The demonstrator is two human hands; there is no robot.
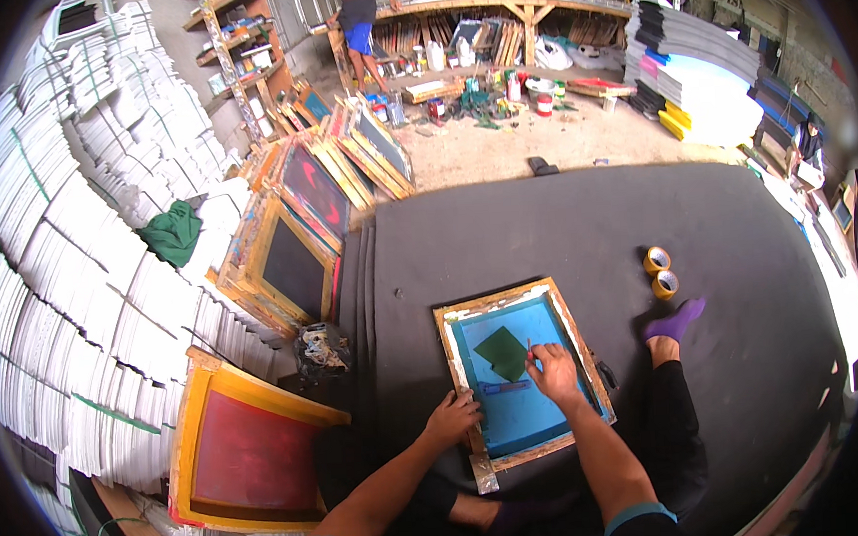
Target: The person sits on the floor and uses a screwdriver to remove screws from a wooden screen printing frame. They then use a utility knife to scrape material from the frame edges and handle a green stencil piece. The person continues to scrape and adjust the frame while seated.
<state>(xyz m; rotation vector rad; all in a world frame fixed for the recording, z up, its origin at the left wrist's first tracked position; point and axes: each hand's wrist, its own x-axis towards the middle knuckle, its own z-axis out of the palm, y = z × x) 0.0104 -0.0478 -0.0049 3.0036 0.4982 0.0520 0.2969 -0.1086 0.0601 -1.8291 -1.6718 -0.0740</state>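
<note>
A wooden screen printing frame (580, 357) with blue mesh lies before me on the dark sheet. Two dark green pieces (500, 352), one diamond-shaped, show on its mesh, with a small blue strip (506, 387) just below them. My left hand (453, 417) is closed over the frame's left rail. Over the mesh, at the right of the green pieces, my right hand (555, 371) pinches a thin stick-like tool with a reddish part (531, 354); its exact kind is too small to tell. A bit of tape or metal (484, 474) sits at the frame's near left corner.
Two tape rolls (660, 273) lie right of the frame, near my foot (676, 323). A dark tool (605, 373) touches its right side. A red-meshed screen (254, 447) leans at left, beside tall white stacks (110, 285). Far off, a person (360, 24) stands by a bench.
</note>
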